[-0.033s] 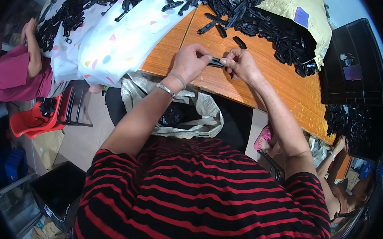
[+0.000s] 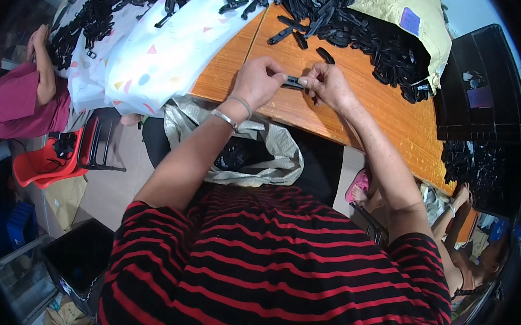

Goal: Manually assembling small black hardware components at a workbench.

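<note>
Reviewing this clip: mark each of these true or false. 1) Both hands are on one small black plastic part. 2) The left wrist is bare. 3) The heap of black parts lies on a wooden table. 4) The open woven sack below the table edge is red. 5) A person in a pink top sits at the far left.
1) True: the left hand and the right hand pinch one small black plastic part between them.
2) False: the left wrist wears metal bangles.
3) True: the heap of black parts lies on the wooden table.
4) False: the woven sack is pale grey.
5) True: a person in a pink top sits there.
</note>
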